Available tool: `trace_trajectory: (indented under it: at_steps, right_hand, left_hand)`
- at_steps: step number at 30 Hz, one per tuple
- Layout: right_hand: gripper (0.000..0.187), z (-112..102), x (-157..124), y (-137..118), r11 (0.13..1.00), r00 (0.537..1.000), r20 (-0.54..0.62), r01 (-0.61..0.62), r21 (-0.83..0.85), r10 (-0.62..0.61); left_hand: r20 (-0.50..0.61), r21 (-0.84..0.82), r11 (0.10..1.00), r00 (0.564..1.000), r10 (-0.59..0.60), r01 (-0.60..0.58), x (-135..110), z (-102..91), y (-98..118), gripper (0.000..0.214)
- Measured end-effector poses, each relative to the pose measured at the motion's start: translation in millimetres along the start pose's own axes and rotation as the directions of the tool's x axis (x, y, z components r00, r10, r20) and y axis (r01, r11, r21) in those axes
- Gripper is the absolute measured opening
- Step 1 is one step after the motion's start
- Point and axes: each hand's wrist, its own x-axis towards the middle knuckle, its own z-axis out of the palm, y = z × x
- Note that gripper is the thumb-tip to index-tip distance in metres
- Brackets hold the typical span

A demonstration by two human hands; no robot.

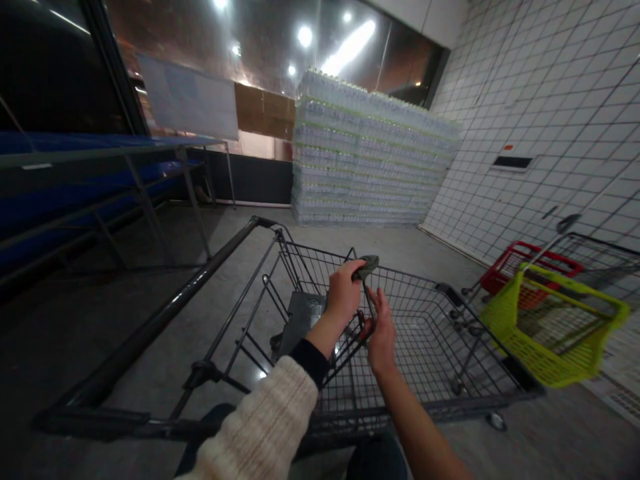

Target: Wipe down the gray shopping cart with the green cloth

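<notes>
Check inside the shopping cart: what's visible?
Near its handle, a dark gray panel, partly hidden by the left forearm. The left hand grips a gray-green cloth. Wire floor shows past the right hand. Whatever lies behind hands and forearms is covered.

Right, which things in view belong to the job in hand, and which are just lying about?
In use:
- dark cloth, in the left hand
- shopping cart, beneath the right hand

Lying about:
- yellow-green basket
- red basket
- bottle stack
- blue-topped rack
</notes>
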Motion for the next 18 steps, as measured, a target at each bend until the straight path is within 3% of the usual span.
trace_trajectory:
  at_steps: [4, 8, 11, 14, 18]
  right_hand:
    - [0.065, 0, 4, 1, 0.989, 0.996, -0.06, -0.053, 0.136, 0.062]
    - [0.063, 1, 11, 6, 0.949, 0.971, -0.137, -0.152, 0.275, 0.195]
    - [0.061, 2, 16, 11, 0.922, 0.951, -0.19, -0.167, 0.348, 0.244]
    - [0.06, 4, 16, 12, 0.892, 0.968, -0.132, -0.139, 0.43, 0.215]
    - [0.062, 4, 12, 4, 0.827, 0.98, -0.059, -0.13, 0.547, 0.192]
  left_hand:
    - [0.135, 0.099, 0.984, 0.982, 0.131, -0.145, -18, -6.4, -1, 0.042]
    - [0.048, 0.151, 0.983, 0.994, 0.099, -0.105, -7, -6.9, -5, 0.044]
    - [0.142, 0.168, 0.975, 0.982, 0.123, -0.146, -9, -13.8, -3, 0.045]
    - [0.27, 0.195, 0.952, 0.946, 0.181, -0.238, -38, -29.0, 10, 0.047]
    - [0.347, 0.251, 0.906, 0.906, 0.244, -0.341, -84, -47.4, 30, 0.048]
